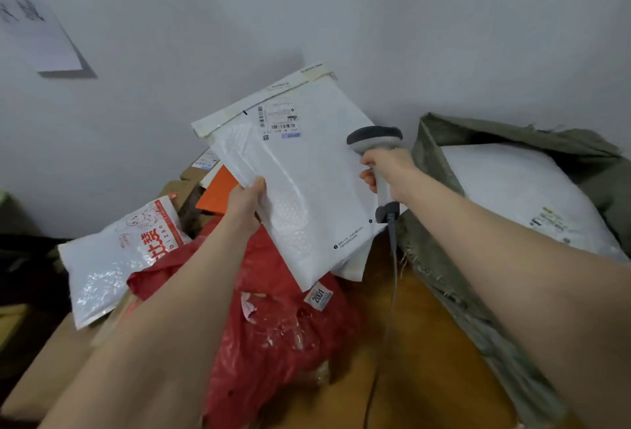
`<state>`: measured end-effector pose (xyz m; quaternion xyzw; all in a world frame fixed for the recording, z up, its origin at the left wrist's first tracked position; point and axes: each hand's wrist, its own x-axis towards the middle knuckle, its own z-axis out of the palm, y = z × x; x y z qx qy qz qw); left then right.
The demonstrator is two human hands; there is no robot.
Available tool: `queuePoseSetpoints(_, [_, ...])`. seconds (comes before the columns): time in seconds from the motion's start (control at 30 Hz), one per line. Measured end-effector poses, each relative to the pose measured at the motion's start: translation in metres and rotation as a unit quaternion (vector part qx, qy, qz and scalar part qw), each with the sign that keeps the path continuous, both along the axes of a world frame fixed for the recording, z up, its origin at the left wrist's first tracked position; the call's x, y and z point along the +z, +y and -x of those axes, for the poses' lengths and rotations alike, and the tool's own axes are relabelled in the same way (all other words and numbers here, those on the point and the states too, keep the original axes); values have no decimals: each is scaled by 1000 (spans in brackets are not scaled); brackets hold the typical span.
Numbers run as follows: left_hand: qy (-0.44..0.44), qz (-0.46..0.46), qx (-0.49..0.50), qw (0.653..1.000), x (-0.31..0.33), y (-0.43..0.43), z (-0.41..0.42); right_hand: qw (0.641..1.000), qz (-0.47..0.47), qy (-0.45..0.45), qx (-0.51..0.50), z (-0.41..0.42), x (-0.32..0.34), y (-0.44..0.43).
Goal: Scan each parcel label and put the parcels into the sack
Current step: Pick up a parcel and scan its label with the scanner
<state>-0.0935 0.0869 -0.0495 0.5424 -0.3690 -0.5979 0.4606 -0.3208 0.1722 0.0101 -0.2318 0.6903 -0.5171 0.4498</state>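
My left hand (246, 203) pinches the left edge of a white bubble mailer (307, 169), held up tilted with its barcode label (280, 121) facing me near the top. My right hand (386, 169) grips a grey corded barcode scanner (375, 138), its head just right of the mailer and pointing towards it. An olive-green woven sack (444, 241) lies open at the right with a big white parcel (519, 189) inside it.
Below the mailer lies a red plastic parcel (283, 326) with a small label, on brown cardboard boxes (426, 343). A white bag with red print (116, 258) lies at the left. An orange packet (218, 193) and more boxes lean against the grey wall.
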Motion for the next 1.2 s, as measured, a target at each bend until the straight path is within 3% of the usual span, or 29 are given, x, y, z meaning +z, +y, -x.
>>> queuePoseSetpoints(0.43, [32,75,25,996,42,108,36,998,62,17,-3,42,21,93])
queuePoseSetpoints(0.63, [32,112,15,993,75,155,94,995,78,47,-41,75,32,150])
queuePoseSetpoints(0.9, [-24,160,-45,986,86,187,231,991,76,74,-82,187,33,190])
queuePoseSetpoints(1.03, [-100,178,-65,977,79,193,306,994,40,65,-78,252,21,196])
queuePoseSetpoints(1.2, [-203,112,-77,970,64,182,367,996,7,69,-60,308,-6,196])
